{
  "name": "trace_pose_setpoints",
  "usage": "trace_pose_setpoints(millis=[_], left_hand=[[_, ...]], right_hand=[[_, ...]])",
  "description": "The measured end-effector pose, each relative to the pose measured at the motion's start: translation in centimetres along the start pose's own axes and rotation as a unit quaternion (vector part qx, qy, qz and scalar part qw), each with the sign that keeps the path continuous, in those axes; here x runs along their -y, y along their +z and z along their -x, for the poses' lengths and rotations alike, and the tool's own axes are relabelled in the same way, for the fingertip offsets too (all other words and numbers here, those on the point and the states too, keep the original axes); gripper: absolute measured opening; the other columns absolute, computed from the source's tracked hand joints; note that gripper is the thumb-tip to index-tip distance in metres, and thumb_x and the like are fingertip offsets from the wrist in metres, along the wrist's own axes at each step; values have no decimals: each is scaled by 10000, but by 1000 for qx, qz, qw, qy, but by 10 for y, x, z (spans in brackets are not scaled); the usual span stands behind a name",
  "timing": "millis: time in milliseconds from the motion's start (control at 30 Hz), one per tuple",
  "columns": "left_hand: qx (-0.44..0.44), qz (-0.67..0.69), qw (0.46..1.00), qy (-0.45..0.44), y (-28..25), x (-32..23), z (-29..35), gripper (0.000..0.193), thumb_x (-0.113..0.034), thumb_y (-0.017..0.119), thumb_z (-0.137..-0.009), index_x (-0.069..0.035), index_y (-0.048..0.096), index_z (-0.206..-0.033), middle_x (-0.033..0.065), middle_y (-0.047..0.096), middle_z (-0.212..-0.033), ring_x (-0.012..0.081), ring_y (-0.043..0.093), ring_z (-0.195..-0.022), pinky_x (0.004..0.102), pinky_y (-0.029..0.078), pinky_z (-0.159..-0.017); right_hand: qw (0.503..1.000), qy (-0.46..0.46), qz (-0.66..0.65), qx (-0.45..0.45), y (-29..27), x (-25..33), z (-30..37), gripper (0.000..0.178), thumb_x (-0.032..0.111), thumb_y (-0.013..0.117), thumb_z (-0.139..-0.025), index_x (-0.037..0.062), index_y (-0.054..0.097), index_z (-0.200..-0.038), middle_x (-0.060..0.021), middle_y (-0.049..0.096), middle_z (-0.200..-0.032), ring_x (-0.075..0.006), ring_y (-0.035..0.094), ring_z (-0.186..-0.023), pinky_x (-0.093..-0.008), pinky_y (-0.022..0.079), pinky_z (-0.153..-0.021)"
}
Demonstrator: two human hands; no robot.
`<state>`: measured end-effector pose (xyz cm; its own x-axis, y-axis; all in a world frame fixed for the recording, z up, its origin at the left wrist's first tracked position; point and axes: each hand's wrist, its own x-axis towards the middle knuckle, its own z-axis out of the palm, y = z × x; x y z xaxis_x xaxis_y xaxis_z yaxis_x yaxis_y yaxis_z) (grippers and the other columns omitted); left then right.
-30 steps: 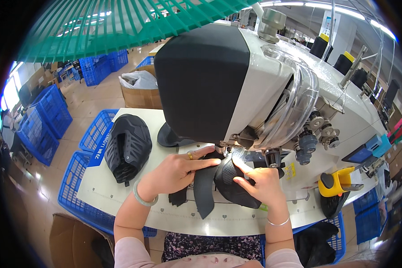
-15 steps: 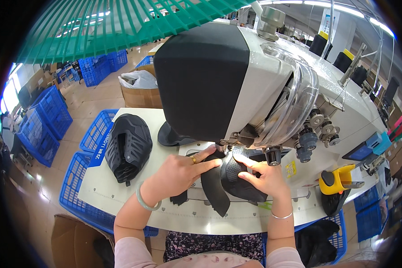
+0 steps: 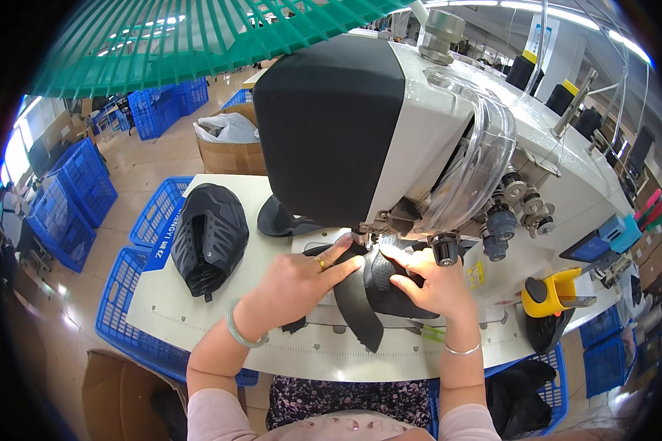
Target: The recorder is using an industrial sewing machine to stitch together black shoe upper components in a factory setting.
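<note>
Under the sewing machine's needle area lies a black shoe upper with a textured patch, partly hidden by my fingers. A dark strip-like flap of it hangs toward the front edge. My left hand, with a ring and a jade-coloured bangle, presses the flap side with outstretched index finger and thumb, close to the presser foot. My right hand grips the textured part on the other side between thumb and fingers. The sewing machine covers whatever lies behind its black head.
A finished-looking black shoe upper rests on the white table at left. Green-handled snips lie by my right wrist. A yellow holder stands at right. Blue baskets and a cardboard box flank the table; a green slatted cover hangs above.
The view has shifted slightly. The flap's lower end has swung a little to the right, and my right hand sits slightly closer to the needle. Both hands keep their hold.
</note>
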<state>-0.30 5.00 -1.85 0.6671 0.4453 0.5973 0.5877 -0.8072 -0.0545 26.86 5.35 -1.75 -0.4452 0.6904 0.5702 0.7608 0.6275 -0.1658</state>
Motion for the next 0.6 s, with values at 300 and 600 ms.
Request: trace_pose_setpoints(millis=[300, 600], left_hand=[[-22, -55, 998, -14, 6, -22, -1, 507, -15, 613, -694, -73, 635, -1197, 230, 586, -1294, 133, 532, -498, 266, 468, -511], [-23, -124, 991, -33, 12, -38, -3, 511, -35, 621, -719, -51, 607, -1229, 251, 550, -1315, 136, 549, -582, 264, 482, -564]], right_hand=[[999, -49, 21, 0, -5, -6, -2, 440, 224, 760, -719, 202, 711, -1155, -60, 649, -878, -278, 592, -906, -404, 474, -828], [998, -61, -13, 13, 1, -11, 4, 527, 270, 769, -711, 126, 677, -1210, -166, 600, -1163, -357, 551, -1089, -456, 431, -960]])
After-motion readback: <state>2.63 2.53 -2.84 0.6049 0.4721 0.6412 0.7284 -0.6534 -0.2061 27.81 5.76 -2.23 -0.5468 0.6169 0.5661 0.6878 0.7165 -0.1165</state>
